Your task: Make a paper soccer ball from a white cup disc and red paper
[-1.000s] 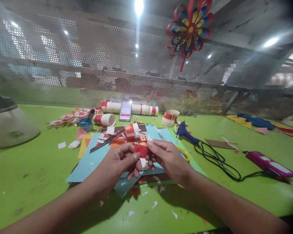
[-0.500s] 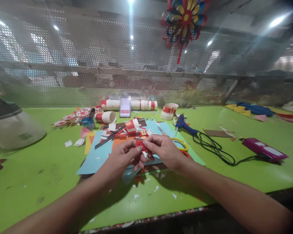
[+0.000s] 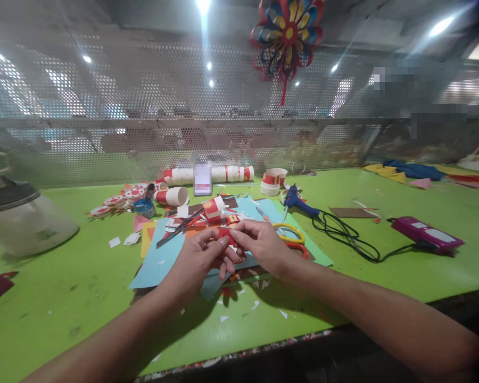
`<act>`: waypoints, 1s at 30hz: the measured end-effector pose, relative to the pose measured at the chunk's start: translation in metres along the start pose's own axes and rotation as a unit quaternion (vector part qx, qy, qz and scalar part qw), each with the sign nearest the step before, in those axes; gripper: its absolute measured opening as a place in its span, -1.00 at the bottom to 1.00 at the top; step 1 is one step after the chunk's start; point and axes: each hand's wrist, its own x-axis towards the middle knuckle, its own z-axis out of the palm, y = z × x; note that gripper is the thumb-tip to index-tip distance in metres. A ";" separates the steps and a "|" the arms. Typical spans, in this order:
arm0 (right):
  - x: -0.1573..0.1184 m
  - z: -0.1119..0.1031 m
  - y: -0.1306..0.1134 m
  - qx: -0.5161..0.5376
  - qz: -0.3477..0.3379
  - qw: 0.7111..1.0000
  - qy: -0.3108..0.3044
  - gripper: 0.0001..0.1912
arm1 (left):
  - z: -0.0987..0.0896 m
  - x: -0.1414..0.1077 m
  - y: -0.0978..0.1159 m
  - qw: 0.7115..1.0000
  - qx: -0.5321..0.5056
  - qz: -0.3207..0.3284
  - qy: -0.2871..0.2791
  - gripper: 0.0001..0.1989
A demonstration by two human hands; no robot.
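Note:
Between my two hands is a small red piece of paper [image 3: 225, 234], pinched from both sides. My left hand [image 3: 207, 252] has its thumb and forefinger closed on the left part of it. From the right, my right hand [image 3: 259, 242] pinches its other edge with thumb and forefinger. Just beyond lies a cut red and white paper cup [image 3: 214, 208] on light blue paper sheets [image 3: 151, 268]. Scissors with yellow and red handles [image 3: 290, 232] rest beside my right hand, their handle partly behind it. The lower fingers overlap and hide part of the held piece.
A blue glue gun [image 3: 299, 202] lies to the right, its black cable running to a purple power strip [image 3: 425, 234]. Behind stand a phone [image 3: 202, 178], stacked paper cups [image 3: 235, 174] and a blue jar [image 3: 144, 207]. A large jug [image 3: 24, 218] is at left. Paper scraps litter the green table.
The camera view has shifted slightly, moving the whole scene a little in the frame. Both hands keep their pinch on the small red piece, with only slight finger movement.

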 end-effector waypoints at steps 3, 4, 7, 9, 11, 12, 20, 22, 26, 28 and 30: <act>0.000 0.000 0.000 0.005 0.003 1.000 -0.001 -0.71 | -0.001 0.000 0.000 1.000 0.004 -0.002 -0.006 -0.78; 0.000 -0.001 0.000 0.008 0.004 1.000 -0.002 -0.70 | -0.001 0.000 0.000 1.000 0.006 -0.003 -0.008 -0.78; 0.000 -0.002 0.001 0.025 0.013 1.000 -0.008 -0.67 | -0.002 -0.001 0.000 1.000 0.008 -0.005 -0.011 -0.80; 0.001 -0.003 0.001 0.043 0.023 0.999 -0.014 -0.65 | -0.002 -0.001 0.000 1.000 0.005 -0.007 -0.010 -0.80; 0.003 -0.005 0.001 0.058 0.032 0.998 -0.020 -0.62 | -0.001 -0.001 0.000 1.000 0.004 -0.010 -0.009 -0.79; 0.003 -0.006 0.000 0.063 0.035 0.997 -0.025 -0.62 | -0.001 0.000 0.001 1.000 0.005 -0.012 -0.008 -0.79; 0.002 -0.010 -0.005 0.052 0.045 0.996 -0.053 -0.67 | -0.003 0.000 -0.002 1.000 0.004 -0.025 -0.012 -0.78; 0.002 -0.011 -0.005 0.050 0.047 0.996 -0.057 -0.68 | -0.002 0.000 -0.002 0.999 0.009 -0.034 -0.013 -0.77; 0.002 -0.012 -0.005 0.055 0.056 0.994 -0.070 -0.68 | -0.001 0.000 0.000 0.999 0.014 -0.049 -0.012 -0.76; 0.002 -0.012 -0.005 0.058 0.062 0.994 -0.074 -0.68 | 0.000 0.000 0.001 0.998 0.012 -0.051 -0.020 -0.75; 0.003 -0.013 -0.005 0.059 0.067 0.993 -0.075 -0.68 | 0.000 0.001 0.001 0.998 0.010 -0.053 -0.026 -0.75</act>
